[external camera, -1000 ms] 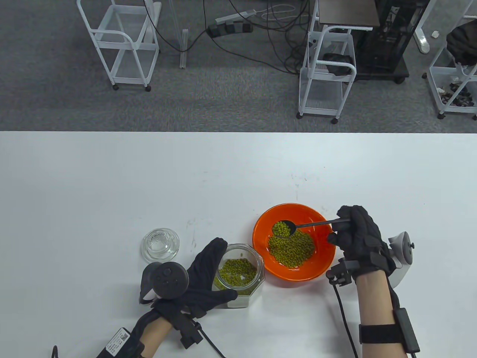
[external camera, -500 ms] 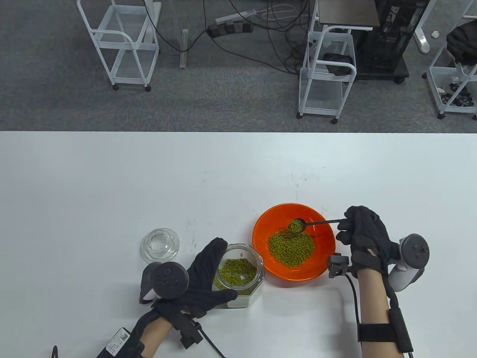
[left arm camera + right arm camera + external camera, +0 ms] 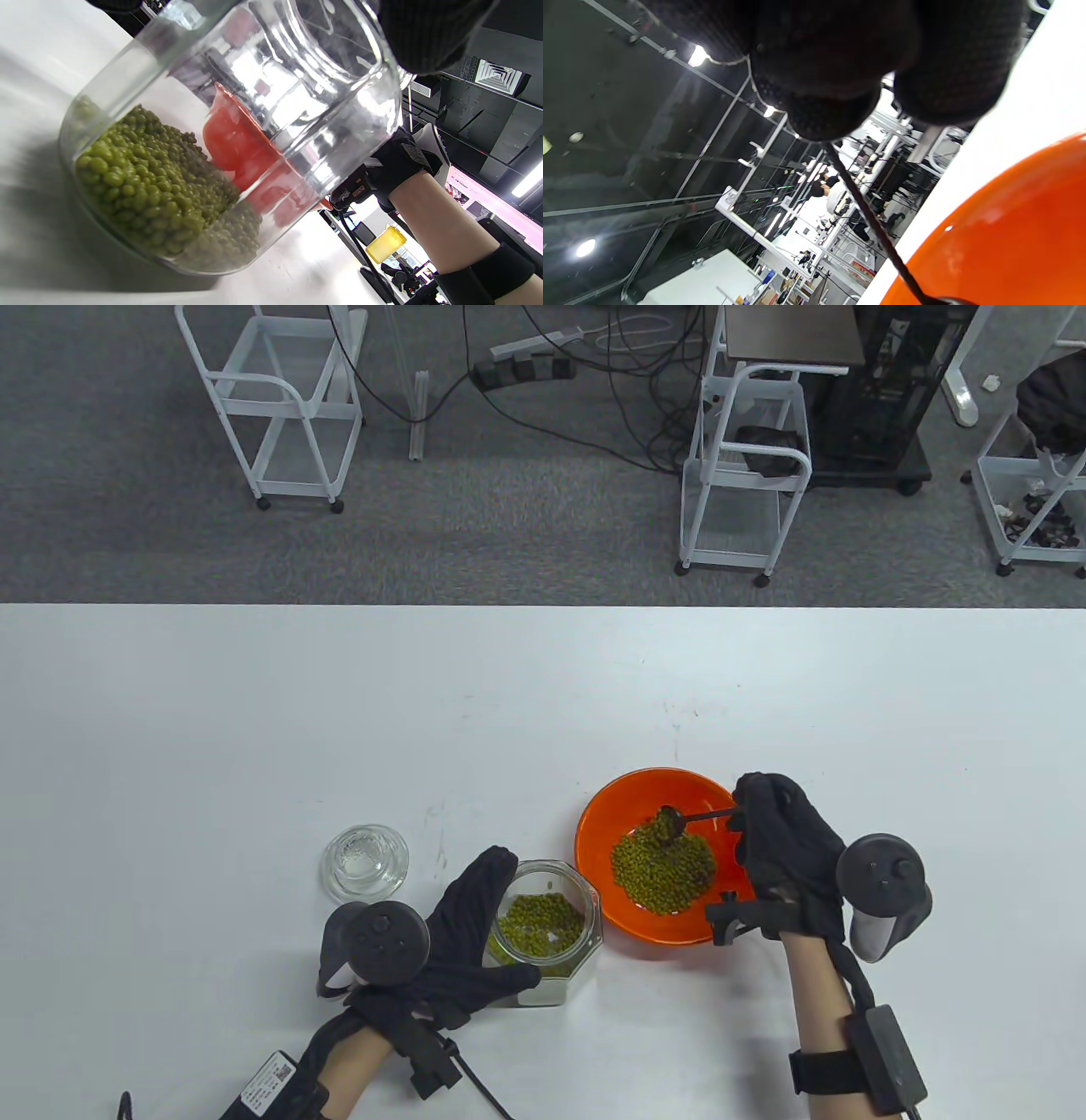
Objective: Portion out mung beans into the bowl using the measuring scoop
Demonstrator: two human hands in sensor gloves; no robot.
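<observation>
Right grip: the right hand in its black sensor glove pinches the end of the handle of the thin dark measuring scoop; its fingers are curled round the handle
Scoop: its small cup is tilted over the heap of green mung beans inside the glossy orange bowl; it looks light and stiff, best held far back on the handle
Left grip: the left hand wraps the clear faceted glass jar standing on the white worktop, just beside the bowl
Jar: smooth glass, probably slippery and breakable; hold it by the side wall
Beans: small, hard, round; I judge they will roll away if spilled
Hidden: the right wrist view shows only handle and bowl rim; whether beans remain in the cup is hard to see
</observation>
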